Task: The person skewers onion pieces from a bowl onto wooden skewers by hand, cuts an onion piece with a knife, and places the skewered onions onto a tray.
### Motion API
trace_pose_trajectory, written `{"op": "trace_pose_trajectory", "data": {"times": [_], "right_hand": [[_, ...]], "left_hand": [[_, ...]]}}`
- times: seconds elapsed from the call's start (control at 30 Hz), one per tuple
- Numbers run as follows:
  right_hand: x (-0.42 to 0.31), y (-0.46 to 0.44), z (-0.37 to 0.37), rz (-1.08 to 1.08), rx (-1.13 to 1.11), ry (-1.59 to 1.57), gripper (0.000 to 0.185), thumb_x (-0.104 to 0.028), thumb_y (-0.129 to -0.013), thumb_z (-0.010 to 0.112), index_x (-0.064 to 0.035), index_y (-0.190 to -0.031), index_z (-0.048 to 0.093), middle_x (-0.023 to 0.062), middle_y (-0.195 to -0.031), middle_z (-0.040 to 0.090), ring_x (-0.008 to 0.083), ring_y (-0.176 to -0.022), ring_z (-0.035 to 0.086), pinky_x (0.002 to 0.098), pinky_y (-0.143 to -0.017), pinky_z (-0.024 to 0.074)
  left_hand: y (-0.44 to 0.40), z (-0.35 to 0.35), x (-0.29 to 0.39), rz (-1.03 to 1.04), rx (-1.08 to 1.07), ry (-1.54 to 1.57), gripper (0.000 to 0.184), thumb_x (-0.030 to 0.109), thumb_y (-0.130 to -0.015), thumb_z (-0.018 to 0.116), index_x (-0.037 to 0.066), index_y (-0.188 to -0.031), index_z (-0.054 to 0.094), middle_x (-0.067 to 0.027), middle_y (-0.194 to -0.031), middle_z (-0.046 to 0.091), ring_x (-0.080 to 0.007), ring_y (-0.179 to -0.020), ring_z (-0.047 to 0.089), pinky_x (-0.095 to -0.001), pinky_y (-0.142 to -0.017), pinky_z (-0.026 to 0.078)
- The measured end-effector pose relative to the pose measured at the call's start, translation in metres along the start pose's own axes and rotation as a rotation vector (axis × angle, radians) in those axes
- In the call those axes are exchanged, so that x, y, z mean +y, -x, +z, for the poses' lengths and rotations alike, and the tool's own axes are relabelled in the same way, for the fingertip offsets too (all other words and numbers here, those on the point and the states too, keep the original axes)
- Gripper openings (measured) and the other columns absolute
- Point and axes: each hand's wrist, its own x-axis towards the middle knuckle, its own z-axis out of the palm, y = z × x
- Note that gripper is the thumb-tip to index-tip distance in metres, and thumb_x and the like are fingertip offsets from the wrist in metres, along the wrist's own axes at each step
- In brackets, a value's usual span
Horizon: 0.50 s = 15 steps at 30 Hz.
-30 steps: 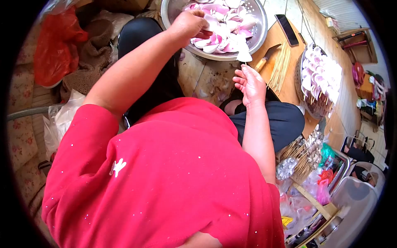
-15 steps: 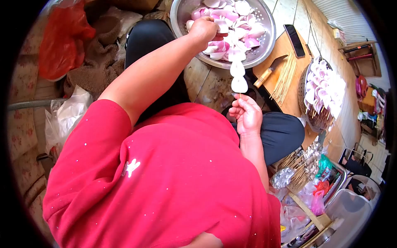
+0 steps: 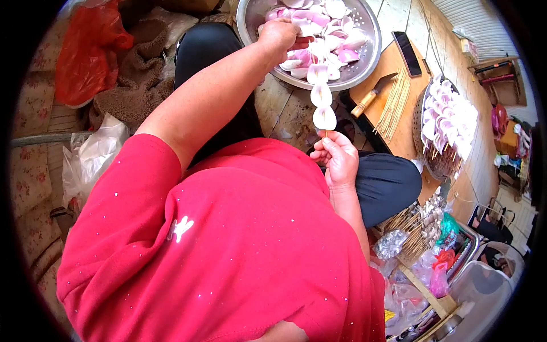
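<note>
My right hand [image 3: 341, 161] pinches the lower end of a thin wooden skewer [image 3: 326, 134]. Several pale petals [image 3: 324, 118] are threaded one above another on it, the upper ones overlapping the view of the metal colander [image 3: 373, 56]. Over the left part of the colander is my left hand [image 3: 279, 41], its fingers curled at a pale pink petal [image 3: 302, 26]. White and pink petals [image 3: 348, 55] lie loose in the colander.
On the wooden board [image 3: 373, 114] lie a knife [image 3: 366, 104], bare skewers [image 3: 394, 105] and a phone [image 3: 406, 54]. A basket [image 3: 419, 114] holds filled skewers [image 3: 447, 122]. Plastic bags and a clear bin [image 3: 484, 296] stand lower right; a red bag [image 3: 91, 57] is upper left.
Since a second ago, the skewer and my right hand have come down, away from the colander, showing more threaded petals. My left hand stays over the colander, shifted slightly right in view.
</note>
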Motion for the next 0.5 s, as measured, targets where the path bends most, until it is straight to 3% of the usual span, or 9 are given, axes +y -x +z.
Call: {"op": "trace_pose_trajectory", "data": {"times": [0.17,0.23,0.5], "right_hand": [[-0.0002,-0.0007,0.0024,-0.012,-0.008,0.005,0.017,-0.007,-0.087,0.051,0.0027,-0.099,0.058,0.0078,-0.072,0.061,0.0150,-0.056,0.061,0.0249,-0.053,0.0504],[0.0005,-0.0007,0.0020,-0.014,-0.009,0.002,0.017,-0.007,-0.087,0.051,0.0027,-0.099,0.058,0.0078,-0.072,0.061,0.0150,-0.056,0.061,0.0249,-0.053,0.0504],[0.0032,-0.0014,0.0028,-0.042,-0.008,0.073,0.017,-0.006,-0.087,0.051,0.0036,-0.099,0.058,0.0091,-0.073,0.061,0.0149,-0.056,0.060,0.0246,-0.054,0.0500]], "left_hand": [[-0.0067,-0.0018,-0.0015,0.018,-0.047,-0.004,0.019,-0.004,-0.087,0.044,-0.007,-0.106,0.043,-0.0179,-0.095,0.055,-0.0305,-0.084,0.065,-0.0349,-0.070,0.058],[-0.0071,-0.0001,-0.0024,0.013,-0.006,0.026,0.027,-0.004,-0.083,0.048,-0.005,-0.109,0.044,-0.0198,-0.093,0.060,-0.0291,-0.073,0.067,-0.0354,-0.060,0.058],[-0.0016,0.0024,0.0035,0.019,-0.003,-0.026,0.022,-0.007,-0.082,0.047,-0.004,-0.103,0.047,-0.0181,-0.087,0.060,-0.0287,-0.073,0.067,-0.0347,-0.058,0.058]]}}
